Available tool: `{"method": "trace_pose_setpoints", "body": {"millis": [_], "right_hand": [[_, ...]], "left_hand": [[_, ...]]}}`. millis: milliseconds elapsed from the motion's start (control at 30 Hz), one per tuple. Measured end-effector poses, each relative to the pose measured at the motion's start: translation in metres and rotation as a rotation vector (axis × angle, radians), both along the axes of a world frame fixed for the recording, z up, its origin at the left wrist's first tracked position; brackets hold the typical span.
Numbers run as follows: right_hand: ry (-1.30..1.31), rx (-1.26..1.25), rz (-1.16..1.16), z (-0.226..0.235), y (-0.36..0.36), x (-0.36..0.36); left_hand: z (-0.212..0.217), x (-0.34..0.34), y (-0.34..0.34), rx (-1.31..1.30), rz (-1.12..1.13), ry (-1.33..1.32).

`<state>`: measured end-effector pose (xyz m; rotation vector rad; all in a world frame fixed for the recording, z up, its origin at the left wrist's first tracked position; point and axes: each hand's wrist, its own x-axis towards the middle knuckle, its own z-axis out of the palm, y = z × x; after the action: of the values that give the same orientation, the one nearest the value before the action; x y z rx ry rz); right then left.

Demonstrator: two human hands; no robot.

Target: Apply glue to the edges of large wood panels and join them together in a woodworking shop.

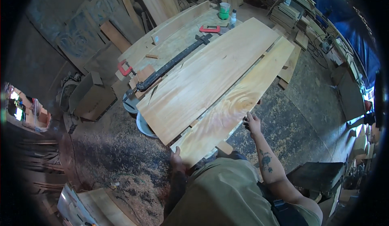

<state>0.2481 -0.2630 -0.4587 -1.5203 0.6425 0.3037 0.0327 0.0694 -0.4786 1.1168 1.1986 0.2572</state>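
A narrow wooden board point(239, 100) with swirling grain lies beside a wider pale board point(210, 72), a thin dark gap between them. My left hand point(177, 160) grips the narrow board's near left corner, thumb on top and the other fingers hidden below. At that board's right long edge is my right hand point(253, 124), its fingers bent against the edge; their tips are partly hidden. A long black bar clamp point(170, 68) lies past the wide board's left edge.
The worktable point(178, 37) holds red clamps point(210, 29), a green-and-white cup point(224, 11) and a small bottle point(233, 18). White buckets point(144, 124) stand under the boards' left end. Sawdust covers the floor point(121, 157). A cardboard box point(91, 98) sits left; stacked lumber point(285, 17) lies far right.
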Motion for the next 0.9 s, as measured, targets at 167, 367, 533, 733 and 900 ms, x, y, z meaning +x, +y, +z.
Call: {"method": "trace_pose_setpoints", "body": {"millis": [167,367,533,733,900], "right_hand": [[-0.276,-0.011,-0.019,-0.011,0.019,0.016],[-0.262,0.094,-0.093,-0.023,0.03,0.03],[-0.206,0.046,0.001,-0.007,0.029,0.029],[-0.241,-0.084,0.058,0.003,0.025,0.038],[-0.254,-0.096,0.1,0.0,0.022,0.036]], "left_hand": [[-0.028,-0.01,0.028,-0.185,0.011,-0.142],[-0.042,-0.001,0.042,-0.325,0.003,-0.278],[-0.043,0.008,0.052,-0.394,0.097,-0.216],[0.003,0.022,0.025,-0.127,0.138,-0.065],[0.031,0.038,0.015,-0.037,0.265,0.142]]}}
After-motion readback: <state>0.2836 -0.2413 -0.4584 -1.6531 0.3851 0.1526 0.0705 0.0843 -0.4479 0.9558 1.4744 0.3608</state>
